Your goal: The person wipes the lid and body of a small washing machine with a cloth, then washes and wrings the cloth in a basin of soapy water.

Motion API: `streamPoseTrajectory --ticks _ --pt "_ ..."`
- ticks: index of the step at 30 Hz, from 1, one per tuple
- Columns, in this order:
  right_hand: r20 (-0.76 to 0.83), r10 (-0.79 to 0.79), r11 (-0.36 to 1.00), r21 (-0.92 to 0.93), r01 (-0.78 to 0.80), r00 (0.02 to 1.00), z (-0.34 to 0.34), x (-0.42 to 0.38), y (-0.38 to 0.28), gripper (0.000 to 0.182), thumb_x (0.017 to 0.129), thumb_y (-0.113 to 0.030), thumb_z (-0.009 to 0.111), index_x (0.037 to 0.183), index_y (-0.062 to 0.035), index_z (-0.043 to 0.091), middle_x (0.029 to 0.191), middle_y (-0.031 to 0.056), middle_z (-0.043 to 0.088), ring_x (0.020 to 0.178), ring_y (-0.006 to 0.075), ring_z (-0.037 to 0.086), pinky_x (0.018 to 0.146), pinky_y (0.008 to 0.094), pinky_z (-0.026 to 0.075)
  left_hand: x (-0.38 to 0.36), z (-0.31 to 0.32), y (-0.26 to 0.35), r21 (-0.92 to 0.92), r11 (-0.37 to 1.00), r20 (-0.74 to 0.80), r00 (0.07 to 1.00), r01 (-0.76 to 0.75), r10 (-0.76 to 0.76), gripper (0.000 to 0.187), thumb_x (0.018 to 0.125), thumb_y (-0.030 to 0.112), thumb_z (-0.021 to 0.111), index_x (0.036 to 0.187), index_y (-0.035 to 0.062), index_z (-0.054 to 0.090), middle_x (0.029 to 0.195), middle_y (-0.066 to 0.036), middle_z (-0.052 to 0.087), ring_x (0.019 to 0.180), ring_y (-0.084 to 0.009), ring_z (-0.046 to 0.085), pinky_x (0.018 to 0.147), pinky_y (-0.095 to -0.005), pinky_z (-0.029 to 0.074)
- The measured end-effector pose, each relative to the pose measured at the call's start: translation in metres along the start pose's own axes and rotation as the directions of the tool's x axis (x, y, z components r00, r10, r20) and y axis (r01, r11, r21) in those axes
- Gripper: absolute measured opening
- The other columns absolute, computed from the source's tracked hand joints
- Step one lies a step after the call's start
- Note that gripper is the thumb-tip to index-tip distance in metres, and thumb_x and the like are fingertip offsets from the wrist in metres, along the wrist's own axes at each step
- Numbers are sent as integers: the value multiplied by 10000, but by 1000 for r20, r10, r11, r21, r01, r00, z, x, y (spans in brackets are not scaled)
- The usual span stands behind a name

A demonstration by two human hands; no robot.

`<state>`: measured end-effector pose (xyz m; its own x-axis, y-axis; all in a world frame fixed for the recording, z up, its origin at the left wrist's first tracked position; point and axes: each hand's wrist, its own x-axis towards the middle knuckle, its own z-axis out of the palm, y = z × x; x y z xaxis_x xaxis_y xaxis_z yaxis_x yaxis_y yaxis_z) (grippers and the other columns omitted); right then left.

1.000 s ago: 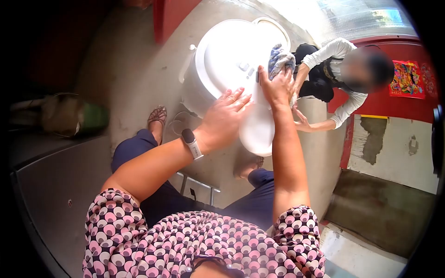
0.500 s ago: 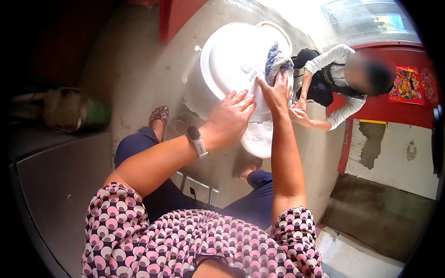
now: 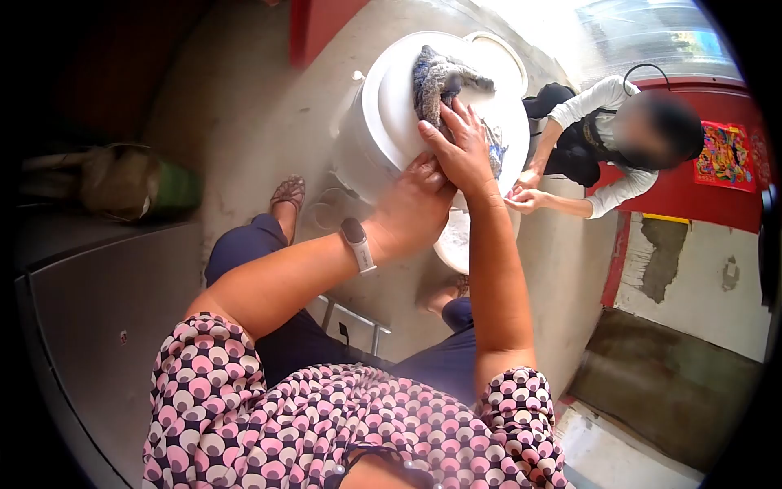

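Note:
A large white round tub with a lid-like top (image 3: 391, 114) stands in front of me, tilted in view by the camera angle. A damp-looking grey and blue cloth (image 3: 432, 77) lies bunched across its top. My right hand (image 3: 466, 155) presses on the cloth and grips it, fingers stretched over the folds. Beside it, my left hand (image 3: 411, 208), with a pale-strapped watch on the wrist, rests at the tub's near edge, holding nothing. Its fingers are extended and partly blurred, with the tips close to my right hand.
A white basin (image 3: 453, 244) with whitish contents sits below the tub. At right, a crouching person's hands (image 3: 528, 191) are close to the tub's edge. A metal-framed stool (image 3: 358, 322) is between my legs, and a dark cabinet (image 3: 122, 326) stands left.
My right hand and the cloth have moved left and up across the tub's top, and the cloth has spread out. My left hand has shifted slightly right and down, nearer my right hand.

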<state>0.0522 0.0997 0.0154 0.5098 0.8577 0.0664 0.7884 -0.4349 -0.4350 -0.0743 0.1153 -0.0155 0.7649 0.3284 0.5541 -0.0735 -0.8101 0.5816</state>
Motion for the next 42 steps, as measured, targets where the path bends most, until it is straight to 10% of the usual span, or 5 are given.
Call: streamPoseTrajectory --ticks 11,16,25,31,42 --pt "47 -279 932 -229 282 959 31 32 -20 575 844 -513 444 1306 -171 474 1415 67 372 1331 331 270 1096 458 168 -21 14 16 104 994 36 998 38 -42 376 794 105 538 1155 0 539 1227 -171 498 1213 -311 409 1066 -468 228" --pt "-13 -143 941 -312 132 990 38 54 -15 505 889 -442 374 1325 -202 454 1432 3 348 1339 254 278 1102 397 190 -29 15 24 42 998 162 985 57 -63 468 784 76 466 1241 -26 469 1339 -180 405 1319 -350 260 1079 -507 146" --pt "-177 512 849 -43 -527 840 -27 31 97 601 813 -469 363 1266 -96 494 1315 165 467 1223 350 422 1024 406 316 -62 17 40 262 965 158 986 5 -48 547 779 102 532 1313 48 425 1405 -126 349 1353 -260 244 1102 -436 122" --pt "-305 398 903 -35 -428 865 -15 -41 111 618 883 -401 379 1232 105 441 1360 273 343 1224 427 365 1038 420 277 -67 12 41 228 974 165 986 -6 -32 518 799 93 481 1309 25 420 1400 -144 353 1360 -276 226 1107 -439 107" --pt "-427 289 956 82 -281 857 30 -136 42 597 901 -283 420 1297 149 301 1372 331 257 1254 436 315 1067 414 238 -61 16 27 211 975 106 993 -66 44 474 816 118 480 1279 25 446 1380 -173 372 1334 -305 270 1094 -456 143"
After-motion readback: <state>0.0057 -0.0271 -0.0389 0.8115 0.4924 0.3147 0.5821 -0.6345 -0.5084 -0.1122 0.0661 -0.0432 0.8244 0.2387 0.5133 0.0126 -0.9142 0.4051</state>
